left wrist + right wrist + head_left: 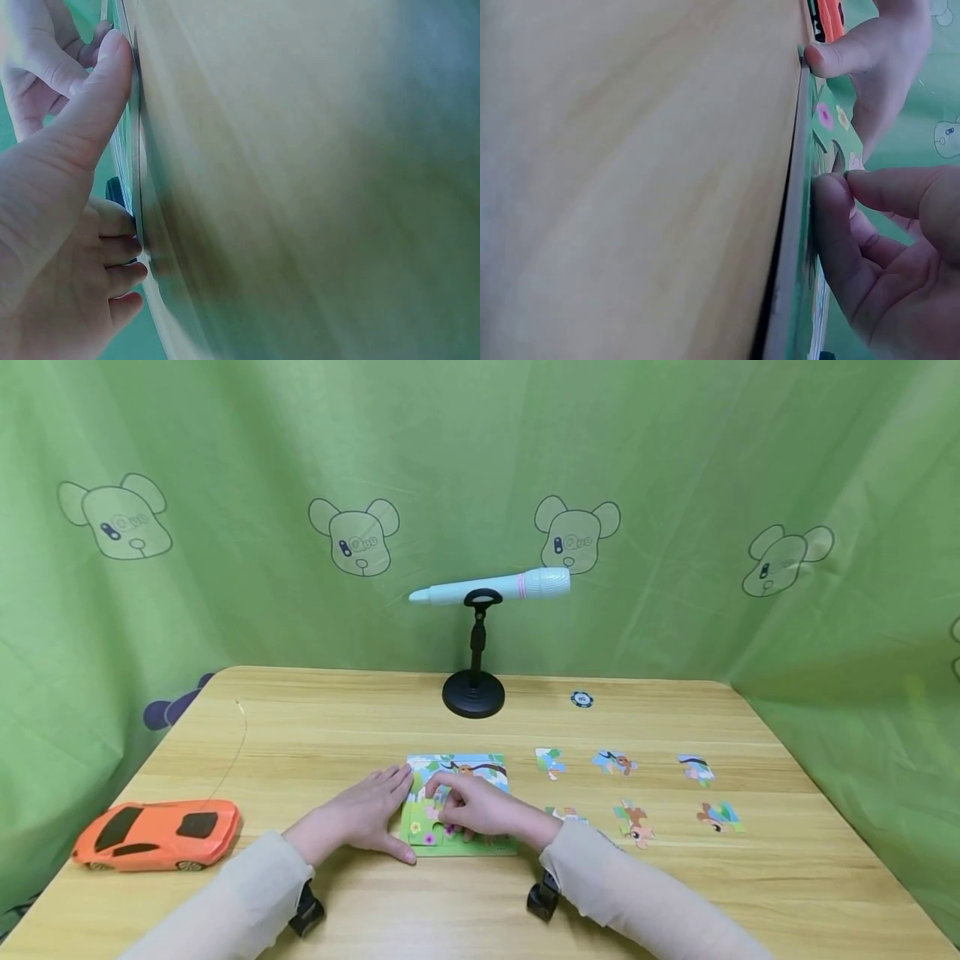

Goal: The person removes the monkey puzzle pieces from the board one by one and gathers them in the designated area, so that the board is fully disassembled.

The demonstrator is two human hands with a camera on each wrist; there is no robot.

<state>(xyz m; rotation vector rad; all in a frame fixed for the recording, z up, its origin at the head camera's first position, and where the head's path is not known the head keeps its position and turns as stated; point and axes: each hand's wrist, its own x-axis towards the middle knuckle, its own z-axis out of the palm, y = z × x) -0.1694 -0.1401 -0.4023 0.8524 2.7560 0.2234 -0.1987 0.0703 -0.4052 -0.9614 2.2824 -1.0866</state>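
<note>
A jigsaw puzzle board [465, 851] with a colourful garden picture lies on the table in front of me. Along its left edge rests my left hand [363, 810], fingers straight, its thumb [832, 60] at the near-left corner. My right hand [480, 806] is over the lower middle of the board. In the right wrist view its thumb and index finger [896, 189] pinch the edge of a puzzle piece [845, 174], mostly hidden by the fingers. Near that pinch, a dark gap shows beside the flower-printed part [823, 115] of the puzzle.
Several loose puzzle pieces [637, 823] lie in two rows right of the board. An orange toy car [157, 835] stands at the left. Behind the board, a black stand [474, 693] bears a light-blue toy microphone [543, 582], with a round chip [582, 699] to its right.
</note>
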